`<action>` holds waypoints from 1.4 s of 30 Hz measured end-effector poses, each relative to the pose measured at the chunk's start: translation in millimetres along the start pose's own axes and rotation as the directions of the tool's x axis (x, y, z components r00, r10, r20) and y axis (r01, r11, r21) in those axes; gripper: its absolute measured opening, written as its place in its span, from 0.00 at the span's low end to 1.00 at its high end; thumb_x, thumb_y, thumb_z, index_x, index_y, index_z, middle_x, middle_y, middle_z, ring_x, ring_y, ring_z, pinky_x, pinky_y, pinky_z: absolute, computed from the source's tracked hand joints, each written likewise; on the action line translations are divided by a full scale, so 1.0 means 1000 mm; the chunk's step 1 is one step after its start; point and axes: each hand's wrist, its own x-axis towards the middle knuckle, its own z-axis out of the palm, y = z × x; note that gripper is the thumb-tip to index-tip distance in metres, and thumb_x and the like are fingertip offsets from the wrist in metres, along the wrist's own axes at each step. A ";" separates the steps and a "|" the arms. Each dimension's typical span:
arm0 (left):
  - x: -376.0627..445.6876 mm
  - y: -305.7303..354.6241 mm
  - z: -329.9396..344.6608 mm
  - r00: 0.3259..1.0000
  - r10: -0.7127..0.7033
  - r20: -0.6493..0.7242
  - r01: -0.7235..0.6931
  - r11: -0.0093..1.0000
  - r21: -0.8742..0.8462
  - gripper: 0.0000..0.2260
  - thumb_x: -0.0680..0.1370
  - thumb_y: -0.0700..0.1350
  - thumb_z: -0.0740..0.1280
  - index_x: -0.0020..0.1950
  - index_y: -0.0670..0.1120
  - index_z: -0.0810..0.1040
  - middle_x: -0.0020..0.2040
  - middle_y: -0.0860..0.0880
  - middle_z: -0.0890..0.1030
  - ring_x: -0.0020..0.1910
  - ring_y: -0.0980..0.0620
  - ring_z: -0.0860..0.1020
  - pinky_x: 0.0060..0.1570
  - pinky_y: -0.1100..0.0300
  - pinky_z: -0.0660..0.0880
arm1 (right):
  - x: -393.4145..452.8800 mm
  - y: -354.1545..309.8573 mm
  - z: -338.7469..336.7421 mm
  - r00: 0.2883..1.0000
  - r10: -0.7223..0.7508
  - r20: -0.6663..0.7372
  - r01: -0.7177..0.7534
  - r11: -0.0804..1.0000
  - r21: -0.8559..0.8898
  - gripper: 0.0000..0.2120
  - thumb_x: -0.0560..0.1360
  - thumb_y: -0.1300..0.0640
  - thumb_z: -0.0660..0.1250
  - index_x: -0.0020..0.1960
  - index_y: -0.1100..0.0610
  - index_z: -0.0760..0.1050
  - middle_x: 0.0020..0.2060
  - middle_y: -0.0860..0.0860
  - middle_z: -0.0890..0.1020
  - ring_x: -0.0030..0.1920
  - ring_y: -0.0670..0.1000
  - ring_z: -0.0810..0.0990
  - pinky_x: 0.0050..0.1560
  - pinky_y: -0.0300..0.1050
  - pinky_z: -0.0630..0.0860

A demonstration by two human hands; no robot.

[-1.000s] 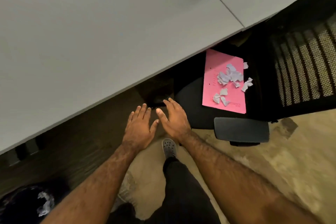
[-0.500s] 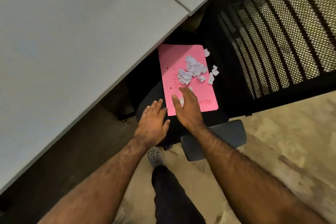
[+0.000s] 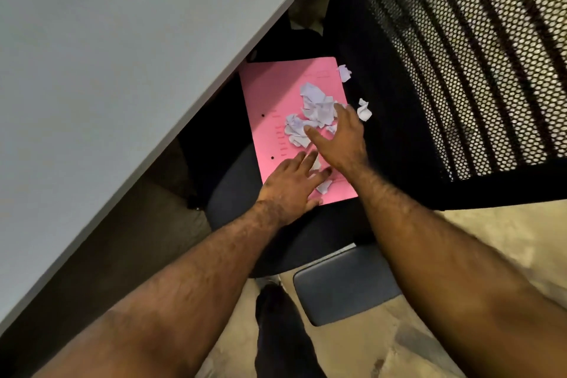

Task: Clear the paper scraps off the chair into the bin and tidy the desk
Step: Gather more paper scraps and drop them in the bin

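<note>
Black mesh-backed office chair (image 3: 445,77), seat tucked partly under pale grey desk top (image 3: 122,70). Flat pink card folder (image 3: 270,95) on seat; crumpled white paper scraps (image 3: 313,110) heaped on folder, two strays on seat just past its right edge. Left hand (image 3: 291,186) flat on folder's near end, fingers spread, gripping nothing. Right hand (image 3: 340,138) palm-down over scrap heap, fingers apart, thumb touching scraps. Grey padded armrest (image 3: 343,282) nearest.

I see a smooth, matt grey worktop (image 3: 122,70), a matt pink card folder (image 3: 276,92), crumpled white paper scraps (image 3: 316,107), a black open-weave mesh chair back (image 3: 460,70), dark cloth on the seat (image 3: 233,193) and a mottled, worn floor (image 3: 460,230)
</note>
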 end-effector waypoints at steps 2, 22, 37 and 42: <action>0.011 -0.003 0.008 0.999 0.051 0.007 -0.051 0.997 0.056 0.31 0.77 0.61 0.62 0.77 0.56 0.55 0.79 0.41 0.54 0.76 0.38 0.56 0.72 0.44 0.57 | 0.015 0.000 0.006 1.000 -0.012 0.004 0.012 0.998 -0.056 0.44 0.69 0.33 0.67 0.76 0.52 0.57 0.77 0.56 0.56 0.76 0.57 0.54 0.70 0.62 0.63; 0.021 -0.032 0.039 0.963 0.178 -0.201 -0.153 0.979 0.133 0.14 0.81 0.51 0.58 0.48 0.43 0.78 0.45 0.43 0.80 0.40 0.42 0.76 0.30 0.53 0.73 | 0.025 0.006 0.057 0.924 -0.378 0.057 0.352 0.784 -0.511 0.14 0.78 0.49 0.60 0.60 0.54 0.72 0.57 0.58 0.74 0.51 0.59 0.73 0.35 0.48 0.71; -0.024 -0.032 0.004 0.780 -0.533 -0.329 0.355 0.809 -0.469 0.17 0.81 0.52 0.62 0.36 0.45 0.71 0.33 0.47 0.78 0.32 0.46 0.75 0.33 0.53 0.73 | 0.001 -0.016 0.035 0.944 -0.175 -0.280 0.216 0.969 0.123 0.06 0.71 0.59 0.66 0.45 0.61 0.73 0.37 0.54 0.76 0.36 0.51 0.73 0.36 0.43 0.68; -0.081 -0.029 0.002 0.616 -0.698 -0.366 0.413 0.682 -0.604 0.16 0.79 0.50 0.65 0.35 0.44 0.72 0.30 0.48 0.75 0.28 0.51 0.71 0.29 0.57 0.68 | -0.036 -0.037 0.035 0.953 -0.082 -0.291 0.160 0.954 0.254 0.05 0.71 0.59 0.66 0.42 0.55 0.69 0.32 0.48 0.75 0.33 0.46 0.74 0.32 0.37 0.71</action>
